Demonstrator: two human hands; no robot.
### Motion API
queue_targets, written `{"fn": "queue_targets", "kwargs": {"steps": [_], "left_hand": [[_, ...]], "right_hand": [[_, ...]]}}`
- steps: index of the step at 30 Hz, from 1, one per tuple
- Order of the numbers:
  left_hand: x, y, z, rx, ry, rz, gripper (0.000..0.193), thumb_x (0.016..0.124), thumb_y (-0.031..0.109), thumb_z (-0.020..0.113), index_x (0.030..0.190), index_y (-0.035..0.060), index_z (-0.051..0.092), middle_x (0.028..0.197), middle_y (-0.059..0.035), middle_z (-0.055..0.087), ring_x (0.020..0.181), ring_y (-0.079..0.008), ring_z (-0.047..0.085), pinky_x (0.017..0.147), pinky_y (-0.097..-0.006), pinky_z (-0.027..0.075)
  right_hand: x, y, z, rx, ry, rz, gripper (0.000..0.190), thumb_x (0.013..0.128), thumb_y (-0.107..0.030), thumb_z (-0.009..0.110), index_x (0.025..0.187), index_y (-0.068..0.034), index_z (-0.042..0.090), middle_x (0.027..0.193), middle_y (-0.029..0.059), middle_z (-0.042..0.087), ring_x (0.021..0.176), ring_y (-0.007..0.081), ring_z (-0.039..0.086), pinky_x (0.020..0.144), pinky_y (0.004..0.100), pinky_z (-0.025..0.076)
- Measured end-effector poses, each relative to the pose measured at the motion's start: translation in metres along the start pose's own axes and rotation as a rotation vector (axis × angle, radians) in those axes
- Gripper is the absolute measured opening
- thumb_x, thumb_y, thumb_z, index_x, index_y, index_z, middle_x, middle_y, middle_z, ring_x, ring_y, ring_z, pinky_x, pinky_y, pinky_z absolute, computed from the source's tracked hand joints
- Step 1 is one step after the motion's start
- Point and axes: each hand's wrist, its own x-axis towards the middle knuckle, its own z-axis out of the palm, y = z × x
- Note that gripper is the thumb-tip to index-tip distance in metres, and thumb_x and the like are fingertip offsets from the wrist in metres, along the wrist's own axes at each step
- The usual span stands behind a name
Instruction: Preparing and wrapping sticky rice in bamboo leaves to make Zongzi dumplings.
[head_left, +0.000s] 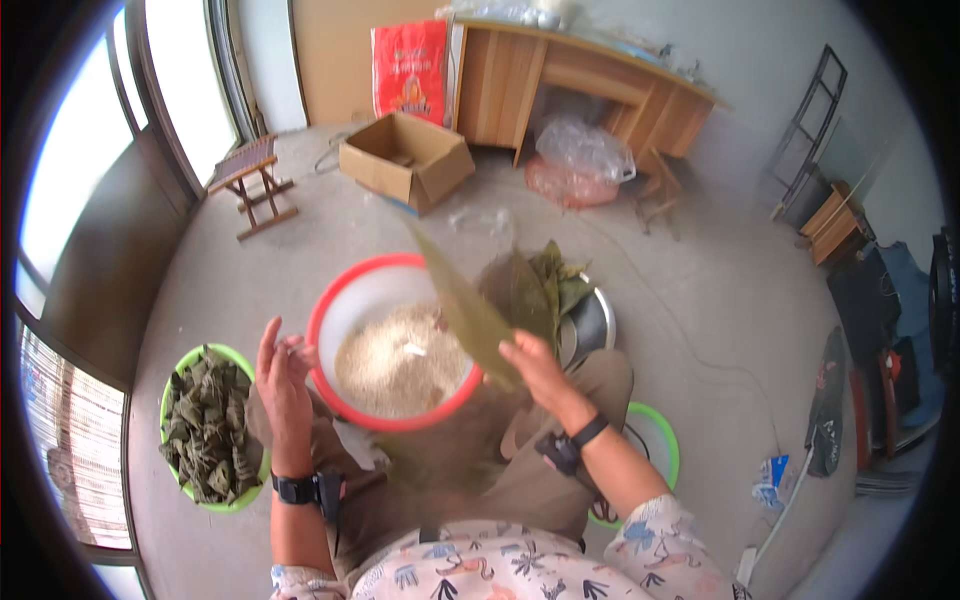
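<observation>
My right hand (534, 367) grips a broad bamboo leaf (469, 304) by its lower end, the long tip slanting up and left. The leaf overlaps the right side of a white plastic basin (341, 298) with a red rim, which holds uncooked rice (397, 367). A small white object (414, 349) rests on the rice. Left of that basin my left hand (286, 375) is raised with fingers apart, nothing visible in it. Beyond my right knee, more leaves (551, 289) lie in and over a metal basin (604, 319).
Wrapped leaf dumplings (210, 427) fill a green basin (247, 499) at my left. Another green-rimmed basin (667, 442) stands by my right thigh. Ahead are a folding stool (251, 176), a cardboard box (382, 176), a red sack (410, 67), plastic bags (585, 154) and a wooden desk (495, 82).
</observation>
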Motion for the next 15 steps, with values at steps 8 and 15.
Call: {"fn": "queue_targets", "kwargs": {"steps": [8, 15], "left_hand": [[-0.003, -0.023, -0.026, -0.06, 0.023, -0.174, 0.038, 0.103, 0.007, 0.047, 0.14, -0.001, 0.045, 0.081, -0.0009, 0.052, 0.065, -0.0095, 0.05, 0.059, -0.0219, 0.046], [-0.023, -0.035, -0.009, -0.143, 0.038, -0.33, 0.036, 0.105, 0.018, 0.049, 0.137, 0.0025, 0.048, 0.068, 0.0048, 0.037, 0.054, -0.0057, 0.033, 0.05, -0.0194, 0.031]], "right_hand": [[0.085, 0.012, -0.101, -0.003, 0.364, 0.103, 0.029, 0.1, -0.011, 0.043, 0.124, 0.002, 0.054, 0.109, 0.0141, 0.068, 0.08, 0.0261, 0.071, 0.07, 0.0387, 0.059], [0.103, 0.082, -0.154, -0.122, 0.463, 0.352, 0.042, 0.101, -0.026, 0.049, 0.136, -0.002, 0.047, 0.12, 0.0145, 0.065, 0.097, 0.0281, 0.07, 0.079, 0.0401, 0.057]]}}
